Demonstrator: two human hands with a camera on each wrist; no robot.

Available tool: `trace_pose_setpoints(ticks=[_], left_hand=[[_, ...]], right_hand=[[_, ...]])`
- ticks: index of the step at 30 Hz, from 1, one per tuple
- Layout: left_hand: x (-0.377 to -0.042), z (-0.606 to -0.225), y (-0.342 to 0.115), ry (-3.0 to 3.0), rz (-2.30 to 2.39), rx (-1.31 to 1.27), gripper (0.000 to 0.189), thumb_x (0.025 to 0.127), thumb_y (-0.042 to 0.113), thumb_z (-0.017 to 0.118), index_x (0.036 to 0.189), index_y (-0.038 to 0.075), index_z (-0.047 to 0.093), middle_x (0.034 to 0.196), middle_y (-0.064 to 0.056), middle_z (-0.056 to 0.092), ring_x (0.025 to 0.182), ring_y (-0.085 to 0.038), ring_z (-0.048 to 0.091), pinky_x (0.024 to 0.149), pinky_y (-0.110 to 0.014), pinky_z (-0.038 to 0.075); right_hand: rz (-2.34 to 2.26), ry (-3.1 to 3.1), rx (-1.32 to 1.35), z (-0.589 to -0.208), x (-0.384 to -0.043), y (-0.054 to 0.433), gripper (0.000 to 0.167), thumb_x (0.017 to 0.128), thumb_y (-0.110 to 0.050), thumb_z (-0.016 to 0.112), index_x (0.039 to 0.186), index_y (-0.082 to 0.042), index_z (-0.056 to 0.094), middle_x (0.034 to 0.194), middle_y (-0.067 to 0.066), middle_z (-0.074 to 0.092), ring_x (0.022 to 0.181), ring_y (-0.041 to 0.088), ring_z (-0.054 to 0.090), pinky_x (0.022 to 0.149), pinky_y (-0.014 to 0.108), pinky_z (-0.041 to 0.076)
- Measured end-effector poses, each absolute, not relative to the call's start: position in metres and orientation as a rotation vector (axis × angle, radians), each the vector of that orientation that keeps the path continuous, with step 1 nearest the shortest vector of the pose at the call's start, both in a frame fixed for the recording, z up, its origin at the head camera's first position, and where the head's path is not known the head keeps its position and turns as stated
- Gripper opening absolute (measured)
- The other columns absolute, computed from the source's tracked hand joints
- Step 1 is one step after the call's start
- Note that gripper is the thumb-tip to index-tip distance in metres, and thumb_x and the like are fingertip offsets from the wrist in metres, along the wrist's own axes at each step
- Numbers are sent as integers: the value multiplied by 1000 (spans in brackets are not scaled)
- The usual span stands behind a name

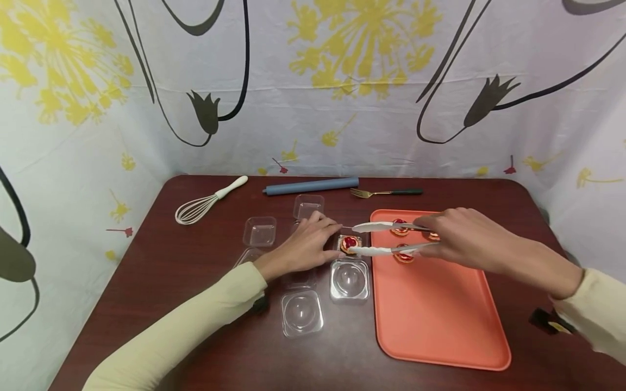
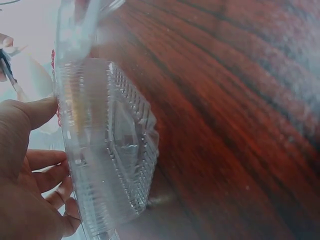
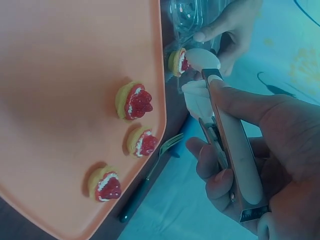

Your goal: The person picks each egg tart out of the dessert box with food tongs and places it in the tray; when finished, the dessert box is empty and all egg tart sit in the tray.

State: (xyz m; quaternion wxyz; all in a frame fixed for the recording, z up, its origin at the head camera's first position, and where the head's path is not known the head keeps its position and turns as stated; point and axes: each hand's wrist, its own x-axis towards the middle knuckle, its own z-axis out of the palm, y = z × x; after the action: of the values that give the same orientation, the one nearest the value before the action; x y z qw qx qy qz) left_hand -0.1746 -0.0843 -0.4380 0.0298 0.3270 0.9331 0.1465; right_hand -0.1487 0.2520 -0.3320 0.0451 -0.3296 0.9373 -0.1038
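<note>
My right hand [image 1: 469,236] holds tongs [image 3: 235,140] with metal arms and white tips. The tips are spread apart on either side of a small red-topped fruit tart [image 1: 349,244]. That tart sits in a clear plastic container [image 2: 117,150] just left of the orange tray [image 1: 435,315]. With thumb and fingers at its rim, my left hand [image 1: 310,241] grips this container. On the tray are three more tarts, such as one tart [image 3: 134,101] with red topping and white cream; in the head view the tongs and right hand partly cover them.
Several clear containers, one empty container [image 1: 260,232] among them, lie around the left forearm. A domed lid part [image 1: 349,279] lies nearer me. Along the back are a white whisk [image 1: 207,203], a blue rolling pin [image 1: 313,186] and a dark-handled fork [image 1: 386,193].
</note>
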Motion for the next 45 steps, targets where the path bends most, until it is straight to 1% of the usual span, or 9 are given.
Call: trace_pose_setpoints(ticks=[5,8,12,15,19,24,28,38,45], left_hand=[[-174,-438,-84,2878,473,1006,76,100,53,80,155,4,62,151,-8,64,130,-24,48,98,-43,44],[-174,-437,-84,2874,478,1005,76,100,53,80,155,4,62,151,-8,65,128,-23,48,98,-42,44],[-173,-436,-84,2870,474,1000,77,100,53,79,155,3,62,151,-8,65,129,-23,48,99,-42,45],[-173,-436,-84,2873,472,1003,77,100,53,79,155,3,62,151,-8,65,130,-23,48,99,-42,45],[-174,-436,-84,2879,470,1014,76,100,53,80,154,4,63,150,-8,66,129,-23,49,98,-42,45],[-174,-437,-83,2892,464,1020,74,99,52,81,153,5,64,148,-8,67,127,-24,50,96,-43,46],[-174,-438,-83,2897,455,1022,73,100,52,80,153,5,64,148,-8,67,126,-24,50,95,-43,46],[-174,-438,-83,2899,434,1024,73,100,52,80,153,5,64,149,-8,66,127,-25,50,95,-43,47],[-173,-436,-82,2893,440,1012,73,100,51,81,152,4,65,147,-8,67,127,-25,50,95,-43,46]], right_hand=[[-303,2816,-1008,-330,-156,241,38,90,-45,92,116,-20,83,72,-21,63,55,3,45,51,30,39],[-282,2800,-1018,-330,-158,236,37,89,-40,93,116,-17,83,73,-19,65,55,4,44,50,30,38],[-266,2787,-1025,-330,-161,229,36,88,-36,95,114,-13,83,79,-16,71,55,4,46,50,30,39],[-247,2784,-1036,-330,-163,226,38,87,-34,96,114,-11,83,86,-12,76,57,2,51,50,31,43],[-211,2787,-1065,-330,-165,223,37,86,-36,96,112,-13,83,84,-13,74,60,2,53,51,32,44],[-151,2794,-1073,-327,-165,218,30,86,-38,96,101,-17,79,71,-16,60,59,6,48,51,32,41],[-114,2793,-1072,-325,-164,214,28,86,-36,96,98,-18,79,70,-16,57,59,7,48,51,32,40],[-104,2806,-1108,-327,-163,215,28,88,-36,95,103,-18,81,69,-16,58,58,7,45,50,32,37],[-155,2809,-1073,-326,-161,222,36,89,-37,94,115,-14,84,77,-15,69,57,4,48,49,32,40]])
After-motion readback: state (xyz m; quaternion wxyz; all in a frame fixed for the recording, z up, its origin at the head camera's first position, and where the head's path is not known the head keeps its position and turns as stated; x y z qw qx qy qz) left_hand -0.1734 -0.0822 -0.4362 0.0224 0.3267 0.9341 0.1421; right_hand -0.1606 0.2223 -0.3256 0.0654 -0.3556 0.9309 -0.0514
